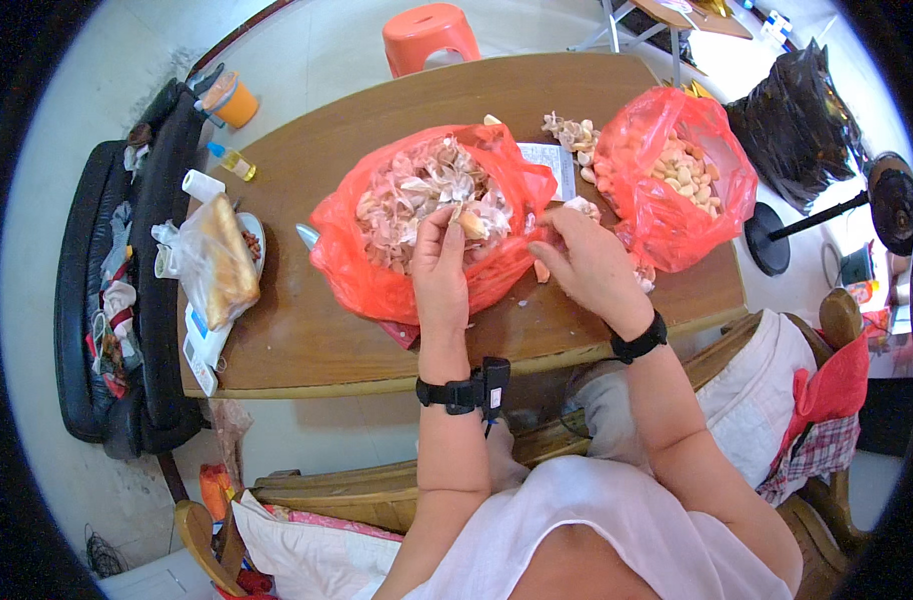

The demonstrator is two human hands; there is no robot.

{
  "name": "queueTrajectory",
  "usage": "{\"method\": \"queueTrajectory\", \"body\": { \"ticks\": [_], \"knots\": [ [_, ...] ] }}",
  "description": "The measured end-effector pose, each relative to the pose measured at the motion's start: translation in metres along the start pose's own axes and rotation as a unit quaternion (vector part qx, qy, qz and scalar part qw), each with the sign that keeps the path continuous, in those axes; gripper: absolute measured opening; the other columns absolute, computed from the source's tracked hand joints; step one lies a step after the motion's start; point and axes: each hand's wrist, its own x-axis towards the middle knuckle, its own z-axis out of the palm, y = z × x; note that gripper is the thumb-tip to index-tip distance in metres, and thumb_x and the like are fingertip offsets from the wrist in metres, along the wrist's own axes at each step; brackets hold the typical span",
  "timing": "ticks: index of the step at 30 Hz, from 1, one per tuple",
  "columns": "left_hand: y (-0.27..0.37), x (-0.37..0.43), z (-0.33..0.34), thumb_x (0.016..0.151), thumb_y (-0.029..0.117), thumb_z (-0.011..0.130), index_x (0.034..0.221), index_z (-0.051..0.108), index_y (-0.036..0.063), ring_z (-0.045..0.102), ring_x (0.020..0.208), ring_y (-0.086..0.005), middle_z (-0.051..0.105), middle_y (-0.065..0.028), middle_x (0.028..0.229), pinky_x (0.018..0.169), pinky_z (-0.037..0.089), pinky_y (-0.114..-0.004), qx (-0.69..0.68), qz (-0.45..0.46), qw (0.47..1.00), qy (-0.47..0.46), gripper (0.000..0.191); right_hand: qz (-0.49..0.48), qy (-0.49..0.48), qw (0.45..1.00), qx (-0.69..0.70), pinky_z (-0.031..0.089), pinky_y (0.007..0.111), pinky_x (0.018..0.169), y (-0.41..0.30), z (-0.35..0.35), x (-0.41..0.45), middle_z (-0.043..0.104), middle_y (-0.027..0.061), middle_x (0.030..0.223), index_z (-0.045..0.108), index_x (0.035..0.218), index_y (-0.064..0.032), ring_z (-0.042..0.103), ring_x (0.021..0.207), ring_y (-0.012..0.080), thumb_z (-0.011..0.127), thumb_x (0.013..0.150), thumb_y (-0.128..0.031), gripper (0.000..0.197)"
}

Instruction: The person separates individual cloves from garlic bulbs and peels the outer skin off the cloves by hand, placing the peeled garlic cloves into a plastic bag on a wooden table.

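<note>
My left hand [440,259] pinches a garlic clove [471,223] between thumb and fingertips. It is over a red plastic bag [351,289] spread wide and heaped with dry garlic skins [434,176]. At the bag's right edge is my right hand [595,262], thumb and fingers apart, with nothing visible between them. Further right, a second red plastic bag [636,217] contains many peeled garlic cloves [685,176]. A garlic bulb [582,208] lies just beyond my right hand, partly hidden by it. More loose garlic [573,135] sits behind, beside the second bag.
The wooden table [299,330] holds bread in a clear bag [220,262], a plate [255,232], a paper roll [201,185] and a bottle of yellow liquid [235,163] at left. A printed paper [552,169] lies between the bags. A red stool [430,37] stands beyond the table.
</note>
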Motion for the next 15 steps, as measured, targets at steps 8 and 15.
{"method": "queueTrajectory", "body": {
  "ticks": [8,15],
  "knots": [
    [-0.002,0.0,0.005,0.093,0.01,0.051,0.111,0.049,0.0018,0.052,0.076,-0.0044,0.058,-0.0019,0.094,0.061,0.042,-0.017,0.073,0.032,0.997,-0.021,0.02,-0.081,0.067,0.973,0.206,0.047,0.036,0.069,-0.027,0.018,0.033,0.059,0.0145,0.089,0.059,0.099,-0.0024,0.059,0.079,0.03,0.058,0.084,-0.011,0.018],
    [0.011,-0.004,0.01,0.092,0.013,0.054,0.11,0.048,0.001,0.053,0.087,-0.008,0.056,-0.0047,0.101,0.075,0.046,-0.022,0.117,0.038,0.992,-0.019,0.022,-0.036,0.117,0.958,0.26,0.046,0.037,0.065,-0.027,0.036,0.039,0.057,0.0161,0.079,0.055,0.088,-0.0011,0.058,0.074,0.0329,0.058,0.083,-0.007,0.008]
  ]
}}
